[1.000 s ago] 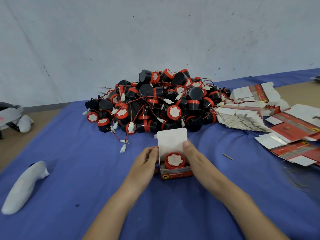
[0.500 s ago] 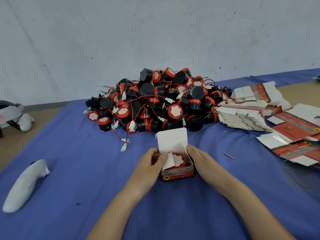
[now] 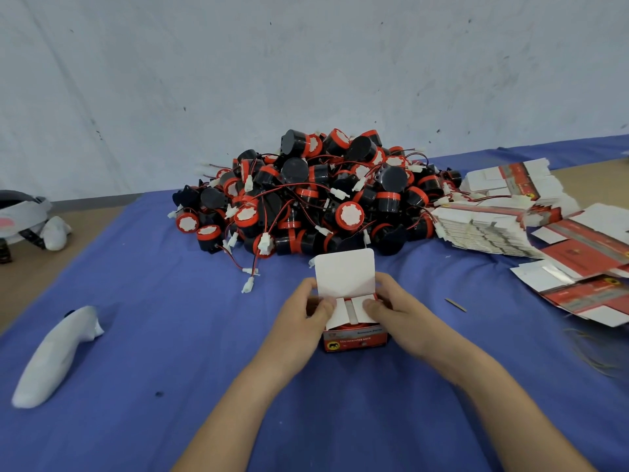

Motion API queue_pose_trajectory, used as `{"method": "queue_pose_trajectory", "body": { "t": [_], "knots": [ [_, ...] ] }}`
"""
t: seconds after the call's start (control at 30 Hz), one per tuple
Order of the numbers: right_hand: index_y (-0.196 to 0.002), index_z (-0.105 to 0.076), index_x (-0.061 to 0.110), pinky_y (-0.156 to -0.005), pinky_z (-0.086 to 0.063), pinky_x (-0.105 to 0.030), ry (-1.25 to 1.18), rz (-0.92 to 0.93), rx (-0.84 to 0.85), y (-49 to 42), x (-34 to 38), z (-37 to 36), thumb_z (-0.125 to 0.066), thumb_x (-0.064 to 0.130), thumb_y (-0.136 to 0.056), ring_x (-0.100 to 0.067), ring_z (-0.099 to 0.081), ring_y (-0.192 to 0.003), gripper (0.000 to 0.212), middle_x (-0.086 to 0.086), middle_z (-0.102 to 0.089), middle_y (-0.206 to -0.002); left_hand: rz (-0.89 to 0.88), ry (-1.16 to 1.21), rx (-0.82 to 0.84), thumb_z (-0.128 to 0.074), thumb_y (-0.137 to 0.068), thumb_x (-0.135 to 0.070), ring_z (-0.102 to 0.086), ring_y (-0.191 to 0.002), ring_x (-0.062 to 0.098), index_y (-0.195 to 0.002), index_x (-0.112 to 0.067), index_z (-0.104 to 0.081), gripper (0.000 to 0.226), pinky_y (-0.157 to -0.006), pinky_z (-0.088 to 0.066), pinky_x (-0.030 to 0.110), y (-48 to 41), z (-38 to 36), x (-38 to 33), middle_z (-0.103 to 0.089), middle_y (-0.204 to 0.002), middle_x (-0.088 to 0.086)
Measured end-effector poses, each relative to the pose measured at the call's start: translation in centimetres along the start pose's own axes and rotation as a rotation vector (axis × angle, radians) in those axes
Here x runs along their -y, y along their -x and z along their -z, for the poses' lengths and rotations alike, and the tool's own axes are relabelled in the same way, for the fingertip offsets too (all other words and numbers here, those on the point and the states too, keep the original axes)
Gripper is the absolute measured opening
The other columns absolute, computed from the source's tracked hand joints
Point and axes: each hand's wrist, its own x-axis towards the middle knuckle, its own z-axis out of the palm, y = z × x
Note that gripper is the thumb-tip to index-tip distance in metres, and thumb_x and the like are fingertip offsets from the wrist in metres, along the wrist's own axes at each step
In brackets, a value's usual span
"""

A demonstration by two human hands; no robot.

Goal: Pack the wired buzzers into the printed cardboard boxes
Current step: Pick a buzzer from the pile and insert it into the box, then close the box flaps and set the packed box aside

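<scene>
Cardboard of a thin, folding kind is being handled: the printed cardboard box (image 3: 355,339) is held between the left hand (image 3: 301,318) and the right hand (image 3: 400,313). The hands are set close together, each clasped on one side of it. A thumb is laid on each white side flap (image 3: 335,313), and both flaps are folded inward over the opening. The lid flap (image 3: 345,272) is stood upright just beyond the fingertips. Only a sliver of the wired buzzer (image 3: 350,323) is seen in the gap between the flaps, and its wire is hidden. The box is judged light and easily creased, so it is best taken by its side walls near the corners, with the flaps pressed only lightly. The buzzer is judged to be a small, rigid plastic drum, best gripped round its body, with the thin lead as its weak part. Beyond the hands, on the blue-covered worktop (image 3: 170,335), the heap of unpacked buzzers (image 3: 323,195) is piled with tangled wires. One is therefore better lifted by the drum than pulled by the lead. Flat boxes (image 3: 486,229) are stacked beyond and to the right of the right hand.
</scene>
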Motion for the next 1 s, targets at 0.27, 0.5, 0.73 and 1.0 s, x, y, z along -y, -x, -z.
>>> {"method": "queue_pose_trajectory", "body": {
  "t": [0.27, 0.5, 0.73, 1.0],
  "knots": [
    [-0.102, -0.059, 0.035, -0.075, -0.046, -0.025, -0.002, 0.000, -0.048, -0.1, -0.4, 0.0, -0.044, 0.010, -0.105, -0.011, -0.058, -0.083, 0.029, -0.005, -0.068, -0.097, 0.052, 0.111, 0.019, -0.051, -0.104, -0.016, -0.070, -0.099, 0.008, -0.114, -0.035, -0.066, 0.026, -0.085, -0.054, 0.019, -0.3, 0.3, 0.1, -0.075, -0.106, -0.005],
    [-0.081, -0.073, 0.040, -0.067, -0.050, -0.012, -0.009, -0.001, -0.100, -0.3, -0.8, 0.2, -0.045, 0.001, -0.103, -0.001, -0.067, -0.080, 0.052, 0.011, -0.076, -0.091, 0.075, 0.110, -0.036, -0.048, -0.098, 0.002, -0.071, -0.082, 0.005, -0.095, -0.019, -0.078, 0.036, -0.071, -0.052, 0.012, -0.5, 0.2, -0.2, -0.078, -0.091, -0.002],
    [-0.093, -0.074, 0.055, -0.102, -0.047, -0.027, 0.117, 0.018, -0.104, 0.4, -1.1, 1.1, -0.041, 0.008, -0.104, -0.001, -0.062, -0.115, 0.059, 0.021, -0.071, -0.115, 0.008, -0.009, 0.014, -0.043, -0.103, -0.014, -0.065, -0.101, -0.005, -0.097, -0.040, -0.076, 0.043, -0.080, -0.049, 0.008, 0.3, 0.6, 0.7, -0.073, -0.105, -0.021],
    [-0.123, -0.050, 0.061, -0.108, -0.034, -0.017, 0.414, 0.239, 0.044, 2.6, -0.8, 1.1, -0.048, 0.063, -0.092, 0.019, -0.030, -0.137, 0.032, 0.048, -0.026, -0.148, -0.249, -0.538, 0.158, -0.033, -0.084, -0.076, -0.005, -0.132, -0.027, -0.138, -0.061, -0.027, 0.056, -0.103, -0.016, 0.001, 1.4, 0.6, 2.3, -0.008, -0.142, -0.052]
  ]
}}
